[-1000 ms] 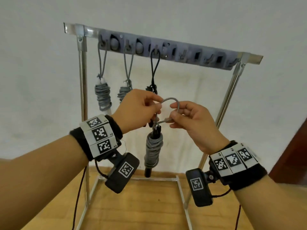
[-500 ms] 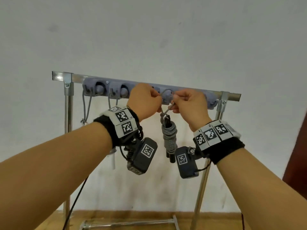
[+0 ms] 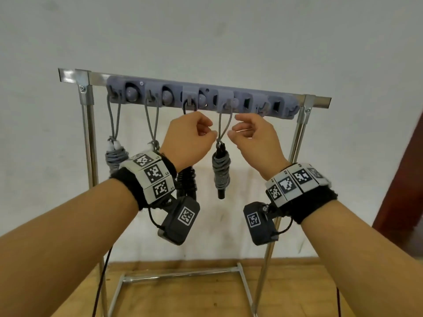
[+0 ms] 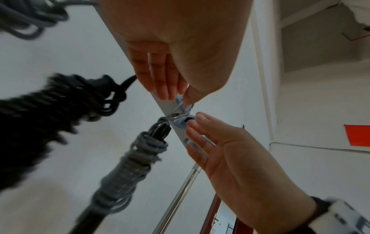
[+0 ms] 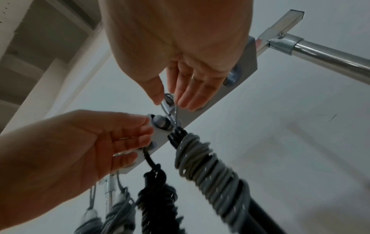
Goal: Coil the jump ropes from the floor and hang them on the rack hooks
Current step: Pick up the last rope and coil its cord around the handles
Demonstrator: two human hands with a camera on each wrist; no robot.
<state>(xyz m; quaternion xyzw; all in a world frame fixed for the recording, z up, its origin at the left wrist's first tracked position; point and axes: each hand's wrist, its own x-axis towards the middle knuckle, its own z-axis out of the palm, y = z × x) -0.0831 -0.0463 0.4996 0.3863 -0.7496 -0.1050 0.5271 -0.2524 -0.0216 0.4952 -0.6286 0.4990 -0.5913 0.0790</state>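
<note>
Lowered from the hook rail [image 3: 201, 97] since half a second ago, left hand [image 3: 190, 138] and right hand [image 3: 254, 140], fingers loosely apart, flank the grey coiled jump rope [image 3: 220, 172] hanging on its hook at 12 o'clock.

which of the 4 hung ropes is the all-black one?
The third rope from the left, partly behind the left wrist. Its loop and coil are black; the other three have grey cord, including the fourth between the hands.
</note>
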